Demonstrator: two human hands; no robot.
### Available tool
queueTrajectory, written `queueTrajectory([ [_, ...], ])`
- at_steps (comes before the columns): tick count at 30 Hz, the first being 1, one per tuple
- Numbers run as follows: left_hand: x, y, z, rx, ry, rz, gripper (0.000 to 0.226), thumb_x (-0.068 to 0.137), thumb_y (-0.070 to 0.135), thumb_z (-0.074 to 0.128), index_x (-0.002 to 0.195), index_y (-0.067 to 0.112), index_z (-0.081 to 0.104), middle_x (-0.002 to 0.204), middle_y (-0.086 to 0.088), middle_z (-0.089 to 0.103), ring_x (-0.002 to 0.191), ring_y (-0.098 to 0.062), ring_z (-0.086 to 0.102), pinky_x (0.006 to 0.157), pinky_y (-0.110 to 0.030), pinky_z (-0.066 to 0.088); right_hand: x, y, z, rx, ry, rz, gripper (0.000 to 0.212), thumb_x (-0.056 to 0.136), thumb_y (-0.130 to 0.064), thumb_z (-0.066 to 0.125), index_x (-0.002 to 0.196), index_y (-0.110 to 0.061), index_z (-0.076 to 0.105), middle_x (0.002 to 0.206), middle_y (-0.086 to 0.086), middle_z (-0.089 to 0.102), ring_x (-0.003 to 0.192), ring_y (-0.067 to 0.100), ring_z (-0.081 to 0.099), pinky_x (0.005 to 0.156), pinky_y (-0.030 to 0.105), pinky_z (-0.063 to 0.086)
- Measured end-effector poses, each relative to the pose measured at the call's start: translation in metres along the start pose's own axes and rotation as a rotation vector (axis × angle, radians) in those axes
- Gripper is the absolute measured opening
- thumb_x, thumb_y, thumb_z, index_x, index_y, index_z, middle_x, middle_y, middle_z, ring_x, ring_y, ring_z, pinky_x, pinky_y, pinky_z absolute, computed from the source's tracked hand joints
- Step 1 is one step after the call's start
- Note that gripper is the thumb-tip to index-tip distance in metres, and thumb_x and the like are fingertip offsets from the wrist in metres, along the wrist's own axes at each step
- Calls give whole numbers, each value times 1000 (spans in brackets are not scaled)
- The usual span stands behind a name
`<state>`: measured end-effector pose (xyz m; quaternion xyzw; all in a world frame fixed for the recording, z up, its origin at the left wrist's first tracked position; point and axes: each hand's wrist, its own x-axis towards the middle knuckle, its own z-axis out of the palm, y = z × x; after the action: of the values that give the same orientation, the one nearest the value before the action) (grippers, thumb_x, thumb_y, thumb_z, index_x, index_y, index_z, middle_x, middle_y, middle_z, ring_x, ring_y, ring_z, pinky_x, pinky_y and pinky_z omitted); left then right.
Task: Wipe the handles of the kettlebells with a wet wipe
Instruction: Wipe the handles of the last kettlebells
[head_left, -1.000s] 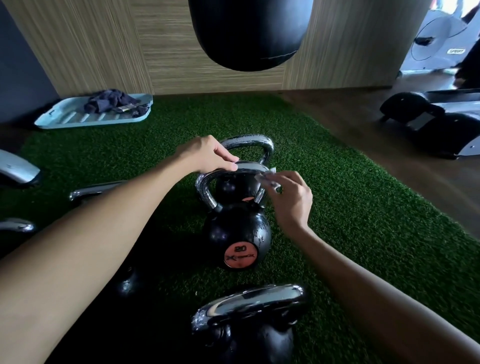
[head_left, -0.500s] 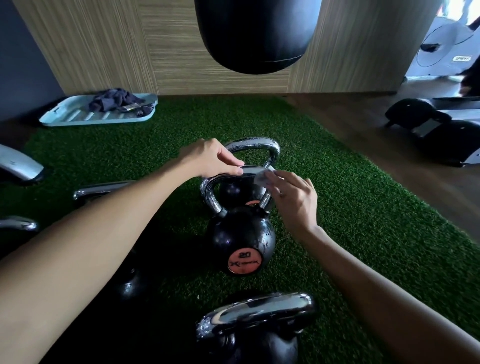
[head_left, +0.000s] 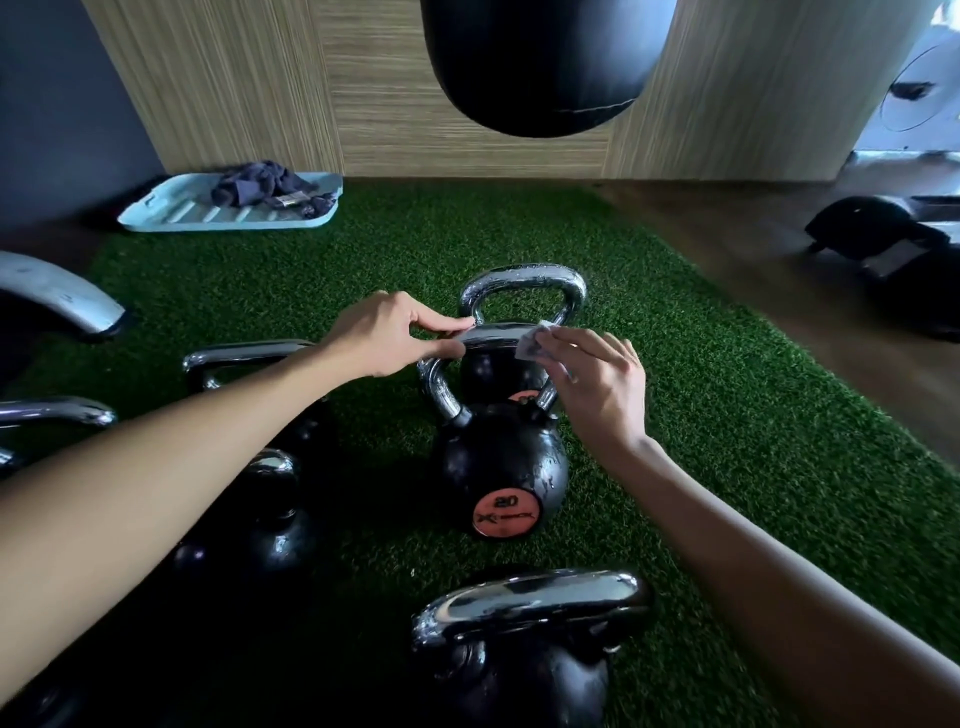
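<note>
On green artificial turf, upright: black round kettlebell with orange "20" label. At its chrome handle: left hand pinches top left, thumb and fingertips closed on bar; right hand grips small white wet wipe (folded, partly hidden under fingers), pressing it onto handle's top right corner.

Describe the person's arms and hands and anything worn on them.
The left forearm and right forearm are bare to the frame edge, no sleeves. The left hand and right hand wear no gloves; no watch or band shows at either wrist.
</note>
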<state>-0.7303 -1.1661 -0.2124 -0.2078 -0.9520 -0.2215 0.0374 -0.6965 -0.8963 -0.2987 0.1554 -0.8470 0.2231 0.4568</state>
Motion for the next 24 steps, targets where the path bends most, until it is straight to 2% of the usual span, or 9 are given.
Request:
queueTrajectory([
  [3, 6, -2, 6, 9, 64, 8, 50, 72, 81, 60, 119, 62, 58, 37, 18, 51, 34, -6, 25, 34, -22, 18, 18, -13, 3, 2, -26, -182, 18, 90, -16, 78, 106, -23, 80, 113, -10, 76, 81, 17, 68, 73, 34, 46],
  [5, 6, -7, 12, 38, 139, 25, 55, 72, 88, 55, 119, 59, 64, 55, 12, 65, 38, -5, 42, 34, -23, 29, 25, -17, 9, -9, -48, -231, 16, 92, -18, 76, 107, -22, 80, 112, -10, 76, 82, 17, 68, 72, 34, 46],
  [7, 5, -11, 18, -1, 210, 42, 57, 71, 90, 54, 116, 58, 68, 93, 17, 75, 69, -3, 65, 48, -25, 47, 24, -11, 9, -25, -44, -178, 17, 92, -21, 76, 107, -25, 80, 113, -12, 76, 85, 17, 68, 74, 36, 47],
  [8, 5, -10, 19, -44, 233, 35, 55, 70, 88, 57, 114, 56, 70, 100, 20, 73, 78, -1, 65, 53, -25, 47, 21, -6, 7, -29, -38, -122, 17, 91, -23, 77, 107, -26, 81, 113, -13, 76, 86, 17, 68, 75, 37, 48],
  [10, 4, -8, 19, -116, 241, -3, 54, 68, 84, 62, 112, 53, 72, 90, 21, 68, 70, 4, 57, 52, -26, 36, 18, 3, 4, -32, -32, -42, 18, 89, -26, 78, 106, -27, 81, 111, -12, 76, 87, 18, 68, 76, 40, 50],
  [13, 7, -10, 20, -210, 223, 13, 57, 64, 78, 66, 111, 46, 74, 79, 26, 62, 61, 6, 52, 52, -21, 32, 23, -3, 9, -12, -30, -109, 15, 89, -27, 79, 103, -25, 82, 108, -11, 77, 82, 19, 66, 75, 39, 50],
  [18, 6, -20, 12, -206, 115, 52, 53, 71, 64, 74, 118, 39, 74, 106, 19, 71, 75, 12, 59, 56, -8, 34, 32, -18, 22, -13, -70, -219, 14, 90, -30, 77, 103, -28, 81, 110, -17, 75, 79, 17, 61, 75, 37, 48],
  [21, 3, -22, 8, -184, 57, 69, 54, 72, 64, 74, 122, 42, 71, 113, 20, 71, 85, 9, 62, 58, -14, 37, 24, -17, 24, -20, -38, -153, 15, 90, -30, 77, 105, -30, 81, 112, -18, 74, 80, 15, 58, 74, 38, 49],
  [24, 0, -17, 7, -186, 41, 78, 50, 77, 55, 78, 124, 39, 71, 112, 17, 70, 59, 18, 52, 46, -11, 31, 25, -28, 27, 41, -50, -235, 16, 92, -28, 75, 106, -26, 80, 113, -15, 75, 78, 18, 59, 74, 39, 49],
])
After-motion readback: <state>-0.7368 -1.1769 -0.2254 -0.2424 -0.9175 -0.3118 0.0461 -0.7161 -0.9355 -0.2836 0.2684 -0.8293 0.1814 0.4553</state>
